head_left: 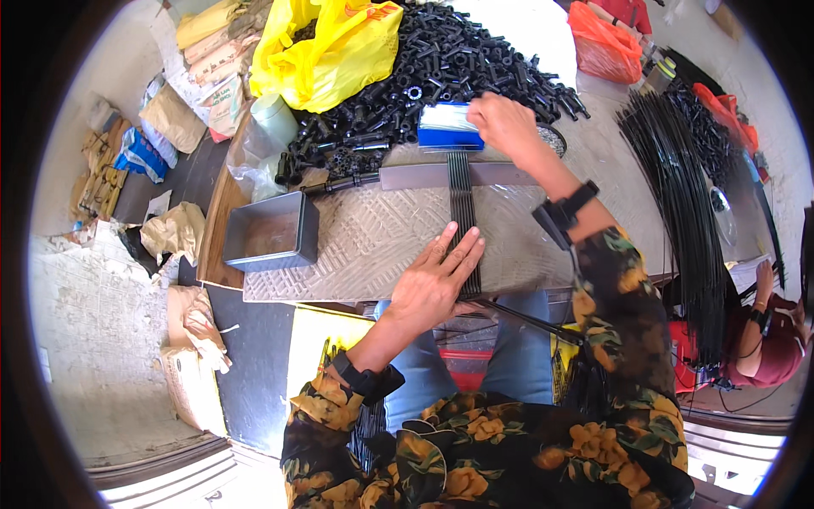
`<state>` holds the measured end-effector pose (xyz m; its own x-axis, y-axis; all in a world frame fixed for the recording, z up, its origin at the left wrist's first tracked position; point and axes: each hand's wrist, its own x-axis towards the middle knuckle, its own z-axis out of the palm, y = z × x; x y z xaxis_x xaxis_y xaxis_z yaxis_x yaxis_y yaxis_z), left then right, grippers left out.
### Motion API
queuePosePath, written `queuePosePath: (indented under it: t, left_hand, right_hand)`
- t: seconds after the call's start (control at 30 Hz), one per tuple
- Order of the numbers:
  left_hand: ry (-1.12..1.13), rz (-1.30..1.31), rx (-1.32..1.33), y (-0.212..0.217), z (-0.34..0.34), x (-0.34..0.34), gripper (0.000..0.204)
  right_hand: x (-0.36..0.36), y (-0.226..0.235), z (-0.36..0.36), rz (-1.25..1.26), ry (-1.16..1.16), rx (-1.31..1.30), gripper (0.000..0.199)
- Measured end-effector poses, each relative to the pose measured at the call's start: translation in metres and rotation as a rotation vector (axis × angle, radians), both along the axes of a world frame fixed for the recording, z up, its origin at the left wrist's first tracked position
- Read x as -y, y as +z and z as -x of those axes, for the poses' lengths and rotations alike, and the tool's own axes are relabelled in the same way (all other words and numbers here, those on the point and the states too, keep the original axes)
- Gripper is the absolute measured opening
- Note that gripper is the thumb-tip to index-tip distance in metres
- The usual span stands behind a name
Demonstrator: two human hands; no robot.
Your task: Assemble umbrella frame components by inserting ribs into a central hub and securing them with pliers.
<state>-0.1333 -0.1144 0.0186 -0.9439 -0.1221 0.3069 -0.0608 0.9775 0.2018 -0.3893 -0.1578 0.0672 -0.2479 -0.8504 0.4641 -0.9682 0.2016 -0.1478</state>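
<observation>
Head view, looking down: my left hand (pixel 434 276) is flat on a bunch of thin black rods (pixel 460 199), fingers stretched out, so it's resting on them, not clenched round anything. Those rods start right under it and run lengthwise straight ahead of my left fingertips, over the grey metal bar (pixel 414 176), far ends just by the blue box (pixel 437 138). My right hand (pixel 505 125) is the nearer one to those far ends. It's at the right side of the box, fingers bent in over the white stuff (pixel 448 115) inside. Honestly can't tell if I'm pinching anything there. Small round dish (pixel 554 139) is just beside that wrist, the big heap of black plastic pieces (pixel 454 55) lies beyond both hands, and an open grey tray (pixel 273 256) sits left of my left hand, well apart from it.
</observation>
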Motion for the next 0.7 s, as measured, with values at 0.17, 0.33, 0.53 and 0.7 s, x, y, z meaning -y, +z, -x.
queuePosePath:
  t: [0.17, 0.33, 0.53, 0.7]
  left_hand:
    - [0.019, 0.132, -0.044, 0.000, 0.002, -0.003, 0.076]
    - [0.046, 0.128, -0.050, -0.003, -0.002, -0.005, 0.070]
    - [0.062, 0.097, -0.049, 0.000, -0.002, -0.006, 0.083]
    - [-0.214, -0.592, -0.220, 0.063, -0.009, -0.019, 0.086]
  right_hand:
    - [0.035, 0.010, -0.001, -0.217, -0.015, -0.028, 0.008]
    - [0.040, 0.009, 0.001, -0.207, 0.024, 0.040, 0.010]
    - [-0.019, 0.042, -0.005, 0.137, 0.427, 0.894, 0.008]
    - [-0.185, 0.118, -0.071, 0.177, 0.504, 0.965, 0.019]
